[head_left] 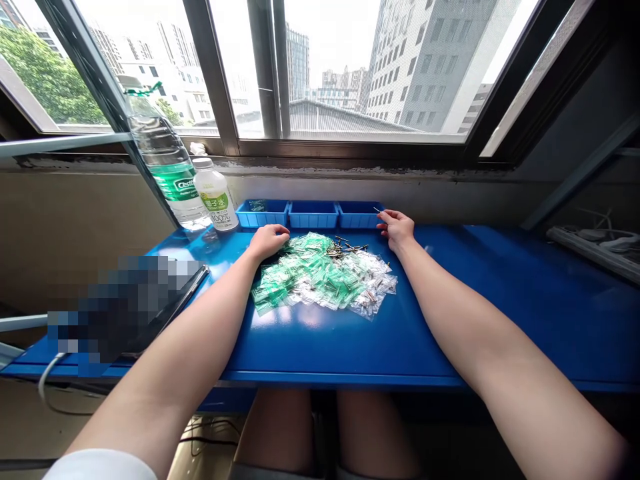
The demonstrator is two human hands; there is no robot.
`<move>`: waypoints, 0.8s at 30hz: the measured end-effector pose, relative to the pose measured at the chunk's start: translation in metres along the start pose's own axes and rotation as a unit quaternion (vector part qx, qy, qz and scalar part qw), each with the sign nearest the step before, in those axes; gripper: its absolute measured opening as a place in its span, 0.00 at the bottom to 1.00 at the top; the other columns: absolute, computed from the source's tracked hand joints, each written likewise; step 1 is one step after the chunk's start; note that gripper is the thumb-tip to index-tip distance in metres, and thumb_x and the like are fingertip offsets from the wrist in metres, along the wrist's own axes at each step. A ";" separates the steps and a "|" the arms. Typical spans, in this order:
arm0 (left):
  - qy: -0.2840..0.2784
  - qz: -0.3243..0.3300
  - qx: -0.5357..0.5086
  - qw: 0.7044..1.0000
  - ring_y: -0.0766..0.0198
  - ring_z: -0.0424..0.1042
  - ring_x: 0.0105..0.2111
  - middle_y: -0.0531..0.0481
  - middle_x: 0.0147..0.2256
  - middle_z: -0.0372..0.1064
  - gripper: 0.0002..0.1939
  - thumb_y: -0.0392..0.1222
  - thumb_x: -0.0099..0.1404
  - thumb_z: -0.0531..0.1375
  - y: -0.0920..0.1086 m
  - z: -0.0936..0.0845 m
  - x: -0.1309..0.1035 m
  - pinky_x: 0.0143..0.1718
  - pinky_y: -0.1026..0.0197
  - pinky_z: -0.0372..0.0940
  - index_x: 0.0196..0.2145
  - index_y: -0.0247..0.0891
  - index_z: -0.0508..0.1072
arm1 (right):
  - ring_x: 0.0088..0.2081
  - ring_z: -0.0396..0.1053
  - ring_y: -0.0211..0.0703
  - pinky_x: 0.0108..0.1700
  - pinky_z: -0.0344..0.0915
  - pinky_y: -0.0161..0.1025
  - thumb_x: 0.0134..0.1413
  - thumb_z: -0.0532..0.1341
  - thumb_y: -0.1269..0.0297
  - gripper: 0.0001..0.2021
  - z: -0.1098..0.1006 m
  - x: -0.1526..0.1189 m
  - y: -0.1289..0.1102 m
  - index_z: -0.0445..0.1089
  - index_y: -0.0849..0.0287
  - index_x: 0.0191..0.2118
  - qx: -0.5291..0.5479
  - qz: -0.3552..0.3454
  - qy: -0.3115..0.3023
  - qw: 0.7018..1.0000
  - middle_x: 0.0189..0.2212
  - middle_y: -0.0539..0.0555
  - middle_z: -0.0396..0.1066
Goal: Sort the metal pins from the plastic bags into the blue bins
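Observation:
My right hand point(399, 230) is raised at the near rim of the right blue bin point(354, 217). Its thumb and fingers pinch a thin metal pin point(377, 210), which points up and left over the bin. At the left edge of a heap of small bags rests my left hand point(270, 241), fingers curled inward; whatever they hold is hidden. The heap mixes green-tinted plastic bags point(325, 277) with clear plastic bags point(373, 287), small metal parts showing through some. Several loose dark metal pins point(345, 248) lie on top at the back of the heap.
A middle blue bin point(313, 217) and a left blue bin point(263, 217), with green-printed packets inside, join the row. A large water bottle point(170, 167) and white drink bottle point(216, 197) stand back left. A dark device point(145, 307) lies left; a power strip point(595, 247) is far right.

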State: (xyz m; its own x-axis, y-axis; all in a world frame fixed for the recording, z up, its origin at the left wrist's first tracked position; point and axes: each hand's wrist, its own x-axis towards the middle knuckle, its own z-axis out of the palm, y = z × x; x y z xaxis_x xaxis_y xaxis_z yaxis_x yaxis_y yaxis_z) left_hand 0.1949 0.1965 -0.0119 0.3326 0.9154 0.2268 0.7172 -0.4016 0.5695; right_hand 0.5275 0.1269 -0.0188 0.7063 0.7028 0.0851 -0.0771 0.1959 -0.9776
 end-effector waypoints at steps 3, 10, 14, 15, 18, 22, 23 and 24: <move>-0.001 0.004 0.002 1.000 0.54 0.72 0.43 0.48 0.41 0.76 0.18 0.47 0.54 0.56 -0.001 0.000 0.000 0.47 0.59 0.65 0.39 0.41 0.79 | 0.19 0.67 0.30 0.13 0.54 0.26 0.46 0.66 0.69 0.06 0.001 -0.004 -0.003 0.68 0.59 0.31 -0.007 -0.002 -0.002 1.000 0.29 0.49 0.74; 0.000 0.005 0.005 1.000 0.54 0.73 0.42 0.47 0.40 0.77 0.18 0.47 0.55 0.56 -0.004 0.001 0.002 0.46 0.58 0.65 0.39 0.41 0.79 | 0.20 0.67 0.31 0.14 0.55 0.27 0.48 0.65 0.58 0.10 -0.001 -0.009 -0.010 0.67 0.58 0.31 0.005 0.018 -0.035 0.999 0.32 0.51 0.75; 0.000 0.011 0.009 1.000 0.55 0.73 0.42 0.48 0.40 0.77 0.17 0.47 0.55 0.56 -0.003 0.001 0.001 0.46 0.58 0.66 0.38 0.41 0.79 | 0.18 0.64 0.32 0.15 0.52 0.28 0.44 0.64 0.62 0.07 -0.002 -0.007 -0.007 0.68 0.59 0.29 -0.016 0.017 -0.061 0.998 0.26 0.51 0.73; 0.001 0.012 0.008 1.000 0.55 0.73 0.41 0.48 0.39 0.77 0.17 0.47 0.55 0.56 -0.003 0.001 0.001 0.45 0.58 0.66 0.38 0.41 0.79 | 0.18 0.63 0.32 0.16 0.52 0.28 0.41 0.63 0.66 0.06 -0.003 -0.007 -0.005 0.69 0.59 0.29 -0.038 0.007 -0.082 0.996 0.24 0.51 0.72; 0.002 0.014 0.006 1.000 0.55 0.73 0.40 0.47 0.39 0.77 0.17 0.47 0.54 0.56 -0.003 0.001 0.001 0.45 0.58 0.66 0.38 0.41 0.79 | 0.18 0.59 0.32 0.20 0.55 0.30 0.32 0.61 0.74 0.08 -0.005 -0.007 -0.001 0.73 0.61 0.26 -0.150 -0.045 -0.190 0.969 0.18 0.48 0.69; -0.002 0.011 0.004 1.000 0.55 0.73 0.41 0.47 0.39 0.77 0.17 0.47 0.54 0.56 -0.004 0.001 0.001 0.46 0.59 0.66 0.38 0.41 0.79 | 0.24 0.64 0.36 0.27 0.60 0.32 0.29 0.60 0.75 0.11 -0.011 -0.007 -0.004 0.76 0.60 0.24 -0.255 -0.071 -0.318 0.911 0.20 0.49 0.71; -0.003 0.010 0.005 1.000 0.55 0.73 0.41 0.47 0.40 0.77 0.17 0.47 0.54 0.56 -0.004 0.001 0.001 0.46 0.59 0.66 0.38 0.41 0.79 | 0.25 0.65 0.36 0.28 0.61 0.32 0.28 0.60 0.75 0.11 -0.013 -0.007 -0.006 0.77 0.60 0.24 -0.256 -0.063 -0.338 0.904 0.21 0.49 0.72; -0.004 0.009 0.005 1.000 0.55 0.73 0.42 0.48 0.40 0.77 0.17 0.47 0.54 0.56 -0.003 0.001 0.001 0.46 0.59 0.66 0.38 0.41 0.79 | 0.25 0.65 0.36 0.29 0.62 0.32 0.28 0.61 0.75 0.11 -0.014 -0.007 -0.009 0.77 0.60 0.24 -0.255 -0.051 -0.356 0.898 0.21 0.49 0.73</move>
State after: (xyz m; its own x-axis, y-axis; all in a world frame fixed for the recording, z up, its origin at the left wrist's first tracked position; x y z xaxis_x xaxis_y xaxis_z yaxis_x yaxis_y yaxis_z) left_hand 0.1934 0.1987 -0.0143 0.3508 0.9077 0.2304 0.7173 -0.4186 0.5569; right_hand 0.5336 0.1108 -0.0137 0.0489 0.9934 0.1040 0.4230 0.0737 -0.9031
